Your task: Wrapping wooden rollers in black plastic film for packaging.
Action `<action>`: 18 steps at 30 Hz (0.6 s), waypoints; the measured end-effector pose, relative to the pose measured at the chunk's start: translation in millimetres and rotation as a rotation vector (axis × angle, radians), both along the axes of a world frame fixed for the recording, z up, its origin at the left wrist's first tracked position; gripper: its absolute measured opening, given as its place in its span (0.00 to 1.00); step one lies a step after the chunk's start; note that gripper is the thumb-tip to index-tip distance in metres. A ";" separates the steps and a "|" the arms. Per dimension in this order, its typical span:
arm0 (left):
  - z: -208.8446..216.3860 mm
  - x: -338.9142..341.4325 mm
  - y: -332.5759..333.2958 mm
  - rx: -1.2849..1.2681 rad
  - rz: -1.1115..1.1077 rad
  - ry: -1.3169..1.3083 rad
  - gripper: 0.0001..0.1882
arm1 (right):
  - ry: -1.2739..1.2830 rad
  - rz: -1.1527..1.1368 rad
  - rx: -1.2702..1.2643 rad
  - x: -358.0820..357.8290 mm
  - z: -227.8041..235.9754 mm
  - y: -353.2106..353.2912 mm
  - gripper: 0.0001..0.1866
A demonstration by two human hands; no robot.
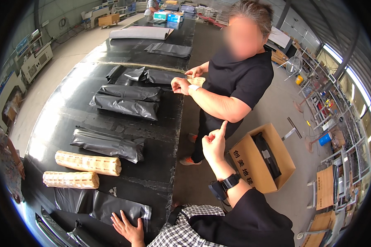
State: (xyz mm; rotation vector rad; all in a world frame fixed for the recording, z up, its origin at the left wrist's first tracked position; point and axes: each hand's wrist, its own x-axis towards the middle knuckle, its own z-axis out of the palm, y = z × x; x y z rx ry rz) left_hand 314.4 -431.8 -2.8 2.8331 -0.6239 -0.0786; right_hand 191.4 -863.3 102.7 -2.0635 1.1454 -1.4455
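My left hand (130,228) lies flat with its fingers spread, at the end of a long black plastic bag (111,207) on the dark table. My right hand (214,146) is raised beyond the table's right edge, empty, its index finger stretched out and the other fingers curled. It is nearest to the forearm of a co-worker (239,82) in black, whose hands work at a black plastic package with a beige end (198,80). Two beige patterned rolls (88,162) lie beyond my bag. Past them rests a black wrapped package (107,143).
More black packages (125,106) lie farther up the table, with a grey roll (140,33) and small boxes (169,16) beyond. An open cardboard box (261,158) holding a black package stands on the floor at right. Another person (12,164) is at the left edge.
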 end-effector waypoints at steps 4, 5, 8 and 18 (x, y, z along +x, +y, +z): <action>4.2 0.0 -1.2 0.007 0.014 0.028 0.50 | -0.010 0.093 -0.111 19.0 21.9 3.1 0.55; 4.5 0.3 -1.5 0.007 0.020 0.029 0.50 | -0.010 0.098 -0.112 22.7 25.5 2.2 0.55; 0.2 0.7 -1.3 -0.010 0.019 0.042 0.50 | -0.010 0.162 -0.096 34.3 31.6 0.7 0.55; 19.7 7.0 6.7 -0.084 0.005 0.092 0.43 | 0.259 0.840 0.080 126.8 3.1 93.3 0.44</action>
